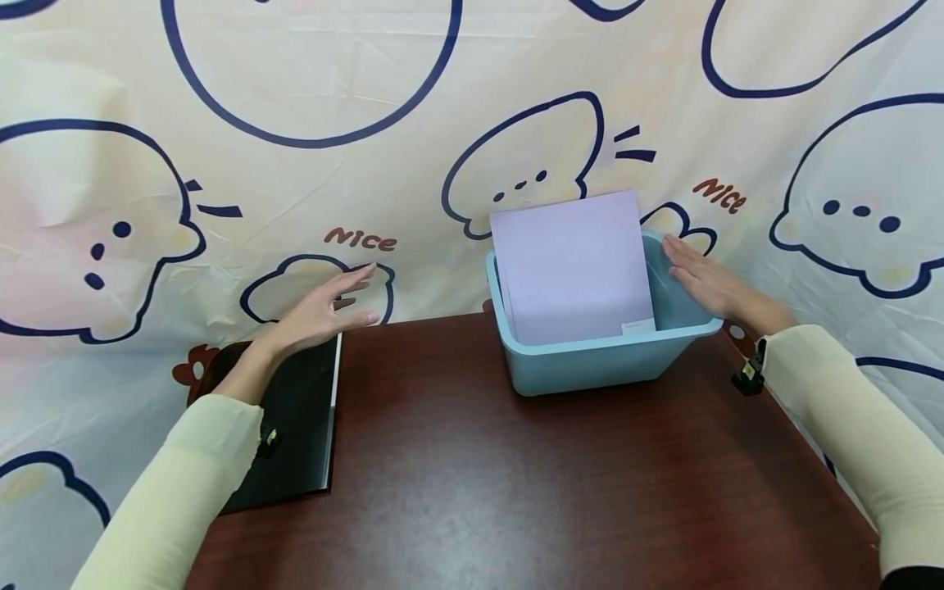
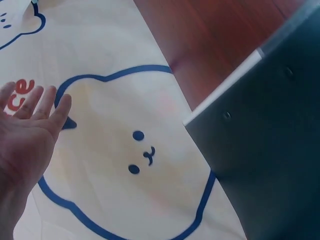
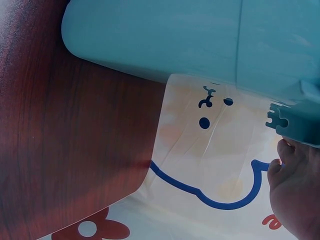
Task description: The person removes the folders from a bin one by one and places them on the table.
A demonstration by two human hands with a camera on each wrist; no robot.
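My left hand (image 1: 320, 315) is held in the air with its fingers spread, above the far end of a flat black folder-like object (image 1: 295, 426). In the left wrist view this object (image 2: 265, 150) shows a pale edge and small round marks; the hand (image 2: 30, 135) holds nothing. My right hand (image 1: 701, 283) rests at the right rim of a light blue plastic bin (image 1: 590, 365), its fingers extended. The right wrist view shows that hand (image 3: 300, 187) touching below the bin's rim (image 3: 300, 125). Inside the bin, lavender folders or sheets (image 1: 571, 270) lean upright, with a small white label low down.
A dark reddish wooden table (image 1: 457, 492) carries the bin at its back and the black object at its left. A cloth (image 1: 413, 197) printed with cartoon outlines hangs behind the table and along its sides.
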